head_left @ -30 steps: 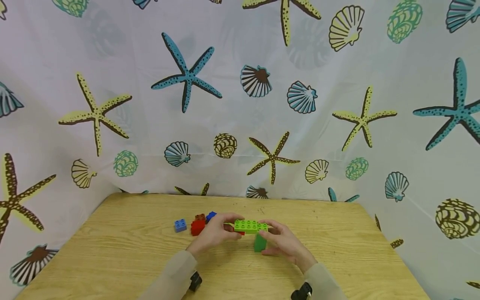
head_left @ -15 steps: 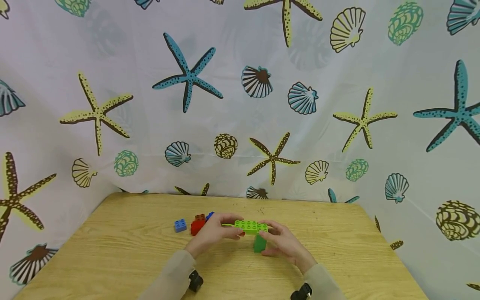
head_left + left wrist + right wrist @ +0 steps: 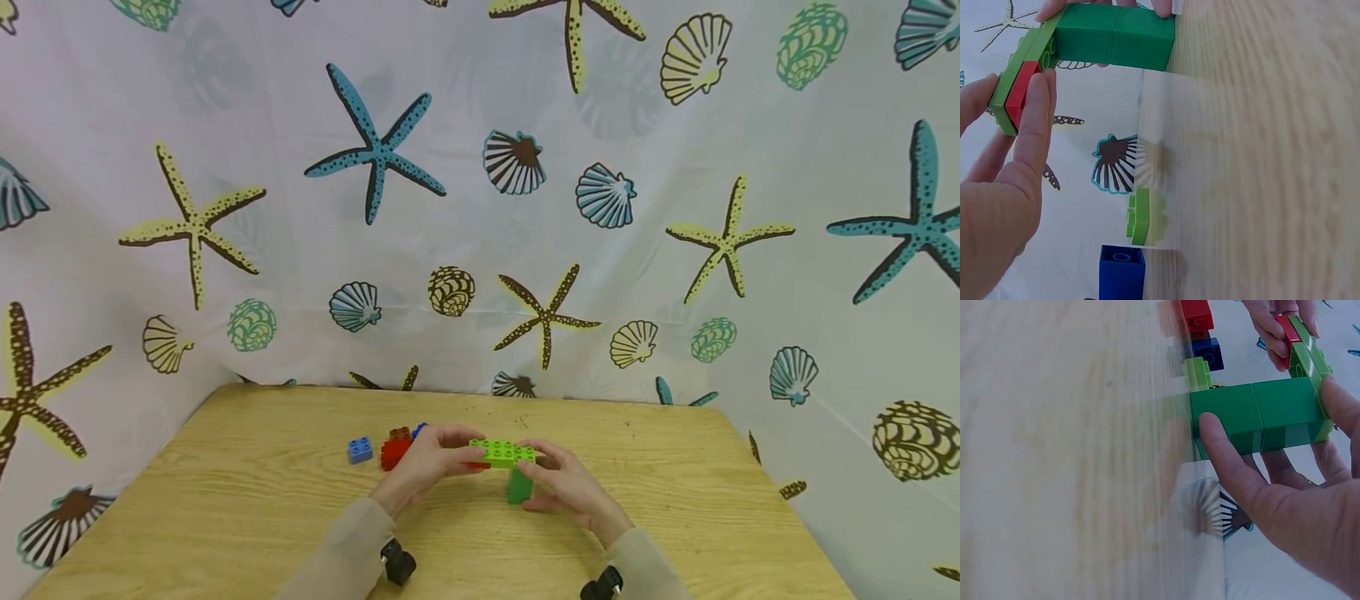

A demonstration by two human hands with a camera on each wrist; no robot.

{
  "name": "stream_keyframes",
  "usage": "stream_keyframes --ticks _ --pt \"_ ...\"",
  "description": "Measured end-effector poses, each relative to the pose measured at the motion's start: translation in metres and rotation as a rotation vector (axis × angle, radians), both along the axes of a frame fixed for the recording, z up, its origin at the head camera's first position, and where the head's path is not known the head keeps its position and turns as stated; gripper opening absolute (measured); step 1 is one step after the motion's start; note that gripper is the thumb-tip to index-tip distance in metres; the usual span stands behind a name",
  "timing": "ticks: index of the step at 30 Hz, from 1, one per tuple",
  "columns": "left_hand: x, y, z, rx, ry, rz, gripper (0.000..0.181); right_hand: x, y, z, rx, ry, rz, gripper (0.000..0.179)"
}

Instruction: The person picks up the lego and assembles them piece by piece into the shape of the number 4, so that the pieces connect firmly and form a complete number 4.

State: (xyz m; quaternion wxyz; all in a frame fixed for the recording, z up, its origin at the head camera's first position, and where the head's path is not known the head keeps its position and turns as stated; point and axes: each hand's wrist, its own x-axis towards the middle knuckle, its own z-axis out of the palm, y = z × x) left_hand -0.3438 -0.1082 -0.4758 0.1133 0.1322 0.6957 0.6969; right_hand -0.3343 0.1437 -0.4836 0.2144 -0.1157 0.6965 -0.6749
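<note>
Two dark green bricks (image 3: pixel 1260 415) form an upright stack on the table. A long lime green brick (image 3: pixel 497 452) spans from the stack's top out to the left, its studs up. Under its left end sits a red brick (image 3: pixel 1020 94). My left hand (image 3: pixel 422 467) pinches the red brick and the lime brick together, fingers above and below in the left wrist view. Around the stack my right hand (image 3: pixel 576 490) curls, thumb low on the dark green side and other fingers at the lime top and behind.
Beyond my left hand lie loose bricks: a light blue one (image 3: pixel 360 450), a red one (image 3: pixel 395 454), a brown one (image 3: pixel 400 433), a dark blue one (image 3: pixel 1121 273) and a lime one (image 3: pixel 1140 215). A patterned curtain (image 3: pixel 450 225) hangs behind the wooden table (image 3: pixel 285 500).
My left thumb has moved up to the lime brick's left end, and the left wrist has turned slightly. The right hand and the green stack stay in place.
</note>
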Motion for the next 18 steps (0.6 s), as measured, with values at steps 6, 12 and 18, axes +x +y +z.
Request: stream_keyframes --ticks 6,12,18 --pt "0.0014 0.0019 0.001 -0.014 -0.013 0.038 0.036 0.0005 -0.0008 -0.0013 0.015 0.006 -0.012 0.052" --pt "0.0016 0.0036 0.0033 -0.018 -0.014 0.08 0.032 -0.0011 -0.0008 -0.0013 0.012 0.005 -0.009 0.052" --pt "0.0007 0.0033 0.0052 -0.02 -0.042 0.098 0.033 -0.0012 -0.0007 -0.0015 0.015 0.012 -0.002 0.052"
